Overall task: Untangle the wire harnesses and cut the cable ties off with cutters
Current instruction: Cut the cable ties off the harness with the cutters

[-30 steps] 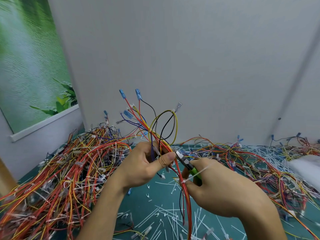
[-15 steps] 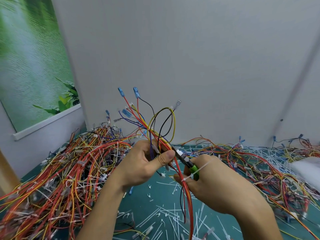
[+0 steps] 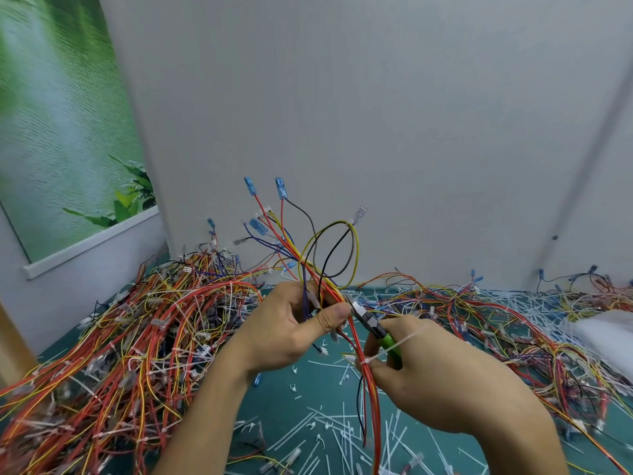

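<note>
Your left grip (image 3: 284,334) pinches the harness (image 3: 373,399) upright; your right grip (image 3: 445,382), curled round the cutters (image 3: 368,319), aims them up-left, the cable tie (image 3: 387,350) just below.

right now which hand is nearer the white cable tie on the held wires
Right. The right hand, holding the cutters, is beside the cable tie; the left hand grips the wires above it.

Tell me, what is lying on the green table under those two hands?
Cut white cable ties litter the green table, and the held harness dangles over them. Whatever lies beneath the left hand and right hand is hidden.
</note>
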{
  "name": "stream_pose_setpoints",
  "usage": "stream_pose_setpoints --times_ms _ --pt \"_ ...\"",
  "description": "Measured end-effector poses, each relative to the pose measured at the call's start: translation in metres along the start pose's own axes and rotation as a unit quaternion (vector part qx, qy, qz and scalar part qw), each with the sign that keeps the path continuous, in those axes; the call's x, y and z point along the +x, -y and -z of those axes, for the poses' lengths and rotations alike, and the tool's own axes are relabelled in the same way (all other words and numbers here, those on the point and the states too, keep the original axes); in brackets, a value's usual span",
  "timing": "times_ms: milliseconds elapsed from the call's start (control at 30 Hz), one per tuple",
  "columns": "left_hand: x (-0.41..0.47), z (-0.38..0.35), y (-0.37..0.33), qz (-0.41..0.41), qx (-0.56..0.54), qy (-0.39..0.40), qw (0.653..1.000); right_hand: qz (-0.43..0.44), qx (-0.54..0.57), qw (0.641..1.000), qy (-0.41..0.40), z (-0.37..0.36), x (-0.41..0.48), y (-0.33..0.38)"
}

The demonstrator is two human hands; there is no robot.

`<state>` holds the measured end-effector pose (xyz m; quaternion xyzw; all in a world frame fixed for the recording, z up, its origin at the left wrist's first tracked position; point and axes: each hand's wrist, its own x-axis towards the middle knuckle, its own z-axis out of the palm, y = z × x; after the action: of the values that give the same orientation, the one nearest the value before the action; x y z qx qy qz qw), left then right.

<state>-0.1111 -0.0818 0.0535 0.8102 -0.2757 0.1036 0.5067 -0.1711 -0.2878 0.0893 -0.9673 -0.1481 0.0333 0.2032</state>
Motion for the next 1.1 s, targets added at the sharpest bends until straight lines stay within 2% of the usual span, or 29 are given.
stream_pose_setpoints --times_ms 933,1100 --pt "-0.001 0.004 0.004 0.000 -0.007 0.010 1.000 -0.020 -0.009 1.000 -0.016 -0.005 0.007 0.004" --pt "0.001 0.004 0.005 0.021 -0.023 0.018 0.999 -0.024 -0.019 0.999 -0.025 -0.008 0.008 0.004"
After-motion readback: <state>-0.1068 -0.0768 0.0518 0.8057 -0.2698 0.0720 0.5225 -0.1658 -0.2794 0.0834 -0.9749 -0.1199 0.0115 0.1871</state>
